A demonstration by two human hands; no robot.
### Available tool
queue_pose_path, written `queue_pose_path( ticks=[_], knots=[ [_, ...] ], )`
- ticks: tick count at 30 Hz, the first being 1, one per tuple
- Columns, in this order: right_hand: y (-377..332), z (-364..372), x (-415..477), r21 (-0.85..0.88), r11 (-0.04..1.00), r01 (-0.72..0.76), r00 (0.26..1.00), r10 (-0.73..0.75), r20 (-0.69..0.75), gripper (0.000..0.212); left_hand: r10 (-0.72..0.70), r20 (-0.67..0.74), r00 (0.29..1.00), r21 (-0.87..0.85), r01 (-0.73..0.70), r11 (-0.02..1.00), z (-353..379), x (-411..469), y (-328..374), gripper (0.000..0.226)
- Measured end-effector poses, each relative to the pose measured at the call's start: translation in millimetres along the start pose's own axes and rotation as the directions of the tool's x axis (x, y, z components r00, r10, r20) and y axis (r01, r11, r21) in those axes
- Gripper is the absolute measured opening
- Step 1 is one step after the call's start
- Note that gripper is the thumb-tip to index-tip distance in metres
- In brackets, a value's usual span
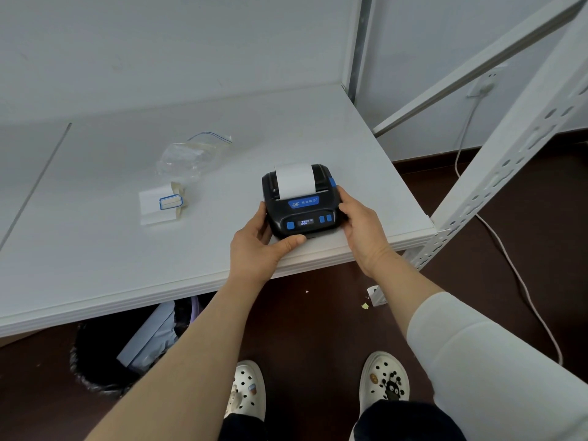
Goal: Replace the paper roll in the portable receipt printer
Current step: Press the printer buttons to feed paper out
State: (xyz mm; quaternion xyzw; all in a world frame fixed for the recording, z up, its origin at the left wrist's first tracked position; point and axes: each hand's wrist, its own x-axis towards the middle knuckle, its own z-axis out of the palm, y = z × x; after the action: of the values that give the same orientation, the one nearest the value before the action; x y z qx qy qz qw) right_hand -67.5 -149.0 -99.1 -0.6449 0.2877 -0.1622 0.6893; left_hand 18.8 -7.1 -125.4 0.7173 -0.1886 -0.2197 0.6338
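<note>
A black portable receipt printer (304, 211) with blue buttons sits near the front right edge of the white table (95, 249). Its lid looks closed, and a strip of white paper (295, 180) sticks up from its slot. My left hand (259, 246) grips the printer's left front corner, thumb along the front edge. My right hand (359, 221) holds its right side, fingers against the casing. Left of the printer lies a flattened strip of paper (162, 203) with a blue-outlined label.
A crumpled clear zip bag (191, 157) lies behind the paper strip. A white metal shelf frame (509, 148) stands at the right, with a cable (515, 272) trailing across the dark floor. Under the table sits a dark bin (121, 351). Small scraps (375, 296) lie on the floor.
</note>
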Motion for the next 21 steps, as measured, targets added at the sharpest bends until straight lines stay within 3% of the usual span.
queue_pose_path(
  ticks=[21],
  knots=[
    [-4.6, 1.6, -4.9, -0.012, 1.000, -0.011, 1.000, 0.010, -0.010, 0.034, -0.006, -0.007, 1.000, 0.001, 0.006, 1.000, 0.8, 0.0, 1.2, 0.089]
  ],
)
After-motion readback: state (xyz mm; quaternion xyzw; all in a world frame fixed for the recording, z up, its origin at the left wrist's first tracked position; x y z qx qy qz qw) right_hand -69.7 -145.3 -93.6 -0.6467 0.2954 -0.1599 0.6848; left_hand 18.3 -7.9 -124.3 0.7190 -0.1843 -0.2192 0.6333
